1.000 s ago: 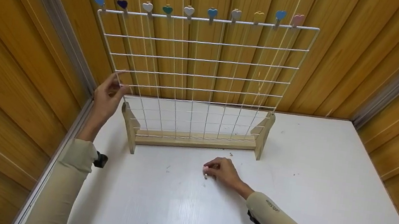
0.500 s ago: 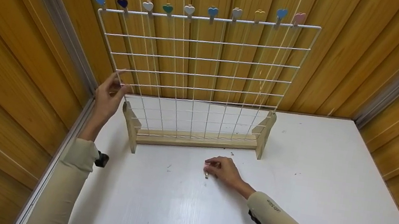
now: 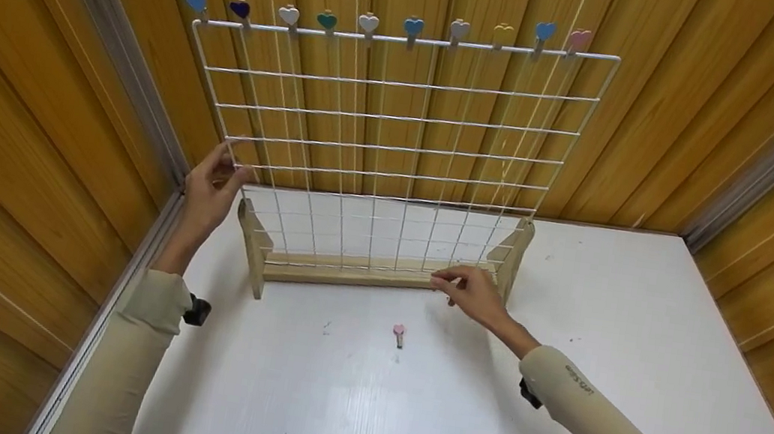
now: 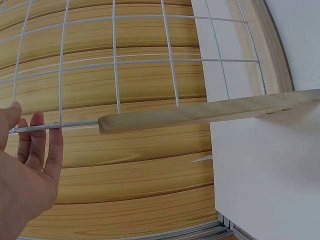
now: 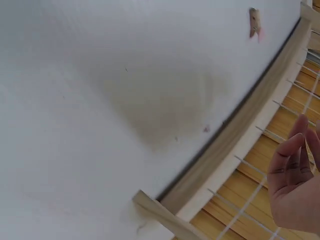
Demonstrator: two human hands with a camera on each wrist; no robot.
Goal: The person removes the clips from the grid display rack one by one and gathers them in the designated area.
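A white wire grid (image 3: pixel 389 149) stands upright in a wooden base (image 3: pixel 356 272) at the back of the white table (image 3: pixel 602 353). Several coloured heart clips (image 3: pixel 412 24) are pegged along its top wire. My left hand (image 3: pixel 210 181) pinches the grid's left edge wire between thumb and fingers; in the left wrist view this hand (image 4: pixel 30 160) sits at that wire (image 4: pixel 75 122). My right hand (image 3: pixel 471 289) hovers at the base's right part with loosely curled fingers and holds nothing. A pink heart clip (image 3: pixel 399 334) lies loose on the table to its lower left, and shows as the clip (image 5: pixel 256 23) in the right wrist view.
Wooden plank walls (image 3: pixel 29 121) enclose the table on the left, back and right. The base's right foot (image 3: pixel 514 254) stands just beside my right hand (image 5: pixel 295 185). Small dark specks (image 3: pixel 327 327) dot the table surface.
My right hand let go of the pink heart clip, left it on the table and moved up and right to the wooden base. The left hand stayed on the grid edge.
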